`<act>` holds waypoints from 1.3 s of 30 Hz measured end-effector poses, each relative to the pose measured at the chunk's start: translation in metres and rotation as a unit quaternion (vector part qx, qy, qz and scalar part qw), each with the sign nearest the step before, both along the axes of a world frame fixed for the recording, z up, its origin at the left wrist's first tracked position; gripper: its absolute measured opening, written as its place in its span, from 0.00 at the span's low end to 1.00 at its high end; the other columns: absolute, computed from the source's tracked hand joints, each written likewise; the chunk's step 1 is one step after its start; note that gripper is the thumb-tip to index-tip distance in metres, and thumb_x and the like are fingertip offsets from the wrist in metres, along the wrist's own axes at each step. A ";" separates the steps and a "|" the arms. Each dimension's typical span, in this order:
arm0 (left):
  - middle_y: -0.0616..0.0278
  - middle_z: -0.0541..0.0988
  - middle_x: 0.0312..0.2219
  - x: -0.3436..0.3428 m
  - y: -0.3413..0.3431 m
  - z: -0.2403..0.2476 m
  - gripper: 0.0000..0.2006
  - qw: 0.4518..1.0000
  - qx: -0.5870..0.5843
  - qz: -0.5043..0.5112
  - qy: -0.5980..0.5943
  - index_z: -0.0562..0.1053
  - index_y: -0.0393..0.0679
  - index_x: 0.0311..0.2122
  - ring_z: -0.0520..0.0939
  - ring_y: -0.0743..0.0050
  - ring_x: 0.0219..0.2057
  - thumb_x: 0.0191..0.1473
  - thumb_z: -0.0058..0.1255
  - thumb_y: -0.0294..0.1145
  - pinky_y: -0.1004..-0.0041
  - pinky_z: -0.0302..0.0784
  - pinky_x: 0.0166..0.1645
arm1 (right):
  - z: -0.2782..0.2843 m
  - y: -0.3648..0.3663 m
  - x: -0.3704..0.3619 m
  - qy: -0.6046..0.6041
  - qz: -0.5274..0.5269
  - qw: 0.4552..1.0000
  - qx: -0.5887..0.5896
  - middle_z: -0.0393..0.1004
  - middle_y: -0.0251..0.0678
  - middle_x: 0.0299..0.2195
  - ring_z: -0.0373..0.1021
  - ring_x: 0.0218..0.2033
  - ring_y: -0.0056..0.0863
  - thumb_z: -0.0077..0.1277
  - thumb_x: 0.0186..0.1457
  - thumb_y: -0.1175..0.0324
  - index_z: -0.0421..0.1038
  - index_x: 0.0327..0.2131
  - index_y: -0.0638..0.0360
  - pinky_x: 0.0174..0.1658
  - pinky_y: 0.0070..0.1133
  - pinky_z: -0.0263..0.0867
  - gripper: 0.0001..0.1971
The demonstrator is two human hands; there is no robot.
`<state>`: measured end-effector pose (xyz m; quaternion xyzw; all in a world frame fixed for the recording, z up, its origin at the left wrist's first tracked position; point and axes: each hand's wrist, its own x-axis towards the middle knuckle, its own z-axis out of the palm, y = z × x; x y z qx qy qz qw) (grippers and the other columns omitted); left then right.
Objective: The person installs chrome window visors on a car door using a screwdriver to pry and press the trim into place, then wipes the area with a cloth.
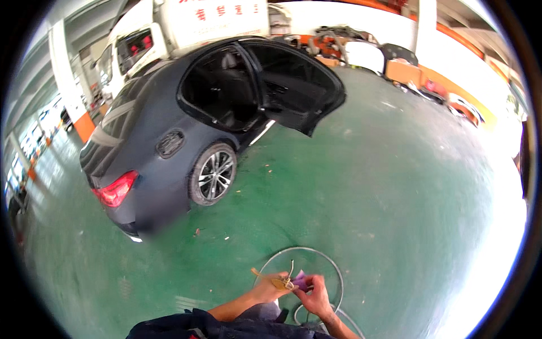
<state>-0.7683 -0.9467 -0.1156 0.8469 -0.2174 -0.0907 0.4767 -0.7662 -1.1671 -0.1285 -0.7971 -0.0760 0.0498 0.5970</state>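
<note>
Your left hand (272,290) has its fingers curled together around a yellow-tan piece (278,282), whose narrow end pokes out to the left. Your right hand (315,297) is just beside it, thumb and fingers drawn in and pinched on a purple piece (300,279). Both pieces sit between your hands, low in the view and in front of your body; they are too small and blurred for you to tell whether either is a pouch or wrapper. A thin pale strand (292,268) stands up between them.

Around and below your hands, a pale grey hose (340,277) loops over the green floor (384,186). Well ahead and to your left stands a dark car (147,121), its wheel (214,174) and red tail lamp (116,190) toward you. A side door (294,116) is swung open; inside the shadowed cabin (212,93) you can make out a seat (228,60).

Behind the car is a white truck (217,28), with something red (148,42) showing through its cab window. By the far wall, a brown cardboard box (403,73) stands among piled car parts (361,55); you cannot tell what is in it.
</note>
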 end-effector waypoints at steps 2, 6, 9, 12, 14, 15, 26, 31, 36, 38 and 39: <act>0.59 0.79 0.27 0.049 0.038 0.009 0.19 0.997 0.023 0.066 0.019 0.76 0.42 0.37 0.81 0.68 0.32 0.60 0.61 0.51 0.65 0.74 0.37 | 0.021 0.046 0.065 -0.044 0.020 0.996 -0.081 0.70 0.49 0.49 0.75 0.39 0.30 0.74 0.49 0.63 0.65 0.55 0.71 0.42 0.27 0.75 0.36; 0.64 0.77 0.26 0.152 0.092 0.022 0.19 0.978 -0.034 0.164 0.123 0.75 0.42 0.35 0.77 0.74 0.30 0.59 0.63 0.49 0.68 0.72 0.35 | 0.040 0.089 0.205 0.176 0.255 0.948 0.075 0.79 0.41 0.45 0.76 0.43 0.25 0.67 0.56 0.67 0.69 0.53 0.69 0.46 0.26 0.74 0.25; 0.70 0.80 0.27 0.238 0.118 0.011 0.16 0.963 -0.108 0.193 0.156 0.77 0.40 0.41 0.78 0.84 0.31 0.57 0.67 0.42 0.73 0.74 0.36 | 0.033 0.113 0.321 0.158 0.315 0.935 0.026 0.81 0.35 0.42 0.76 0.43 0.20 0.61 0.60 0.71 0.74 0.50 0.65 0.47 0.24 0.74 0.16; 0.70 0.80 0.27 0.341 0.138 0.005 0.13 0.945 -0.141 0.262 0.137 0.78 0.40 0.40 0.78 0.85 0.30 0.58 0.67 0.38 0.74 0.74 0.35 | 0.042 0.142 0.451 0.146 0.356 0.923 0.016 0.82 0.33 0.41 0.76 0.42 0.19 0.57 0.61 0.73 0.75 0.49 0.62 0.47 0.23 0.73 0.14; 0.70 0.80 0.26 0.422 0.153 0.002 0.12 0.931 -0.155 0.318 0.087 0.79 0.40 0.38 0.78 0.84 0.30 0.58 0.66 0.37 0.73 0.74 0.34 | 0.058 0.172 0.547 0.077 0.421 0.903 -0.031 0.81 0.34 0.39 0.76 0.40 0.21 0.57 0.61 0.71 0.75 0.47 0.62 0.44 0.23 0.73 0.12; 0.70 0.81 0.26 0.462 0.157 -0.014 0.11 0.923 -0.173 0.339 0.056 0.79 0.40 0.36 0.78 0.84 0.29 0.58 0.66 0.37 0.73 0.74 0.34 | 0.061 0.186 0.597 0.064 0.452 0.888 -0.061 0.81 0.34 0.38 0.76 0.38 0.21 0.56 0.61 0.71 0.75 0.46 0.62 0.43 0.23 0.73 0.11; 0.54 0.82 0.26 0.725 0.286 0.026 0.13 0.820 -0.119 0.559 0.026 0.80 0.42 0.35 0.83 0.63 0.27 0.57 0.62 0.42 0.62 0.78 0.34 | 0.153 0.455 0.977 -0.336 0.679 0.629 -0.171 0.79 0.38 0.36 0.75 0.42 0.42 0.56 0.51 0.77 0.73 0.41 0.55 0.45 0.37 0.68 0.12; 0.60 0.79 0.19 0.791 0.375 -0.038 0.18 0.802 -0.075 0.585 0.095 0.77 0.40 0.28 0.77 0.75 0.22 0.56 0.65 0.46 0.66 0.72 0.29 | 0.217 0.629 1.188 -0.499 0.559 0.632 -0.197 0.75 0.45 0.33 0.71 0.39 0.49 0.51 0.51 0.76 0.71 0.34 0.58 0.44 0.42 0.65 0.06; 0.62 0.82 0.19 0.861 0.418 -0.084 0.17 0.711 -0.190 0.664 0.132 0.81 0.45 0.25 0.85 0.69 0.25 0.54 0.66 0.48 0.66 0.78 0.31 | 0.333 0.774 1.356 -0.630 0.476 0.586 -0.184 0.72 0.47 0.37 0.68 0.44 0.50 0.56 0.57 0.68 0.70 0.38 0.59 0.48 0.42 0.63 0.08; 0.61 0.82 0.18 0.896 0.424 -0.089 0.18 0.691 -0.195 0.682 0.140 0.80 0.46 0.23 0.84 0.67 0.24 0.53 0.66 0.50 0.64 0.78 0.30 | 0.369 0.825 1.408 -0.647 0.431 0.589 -0.223 0.71 0.48 0.40 0.67 0.45 0.51 0.58 0.58 0.65 0.70 0.40 0.59 0.51 0.43 0.63 0.11; 0.61 0.81 0.18 0.916 0.424 -0.098 0.18 0.694 -0.161 0.688 0.138 0.80 0.46 0.23 0.83 0.67 0.22 0.52 0.67 0.50 0.64 0.77 0.30 | 0.377 0.846 1.446 -0.636 0.414 0.608 -0.234 0.70 0.50 0.41 0.67 0.46 0.52 0.58 0.59 0.64 0.69 0.41 0.59 0.51 0.42 0.63 0.12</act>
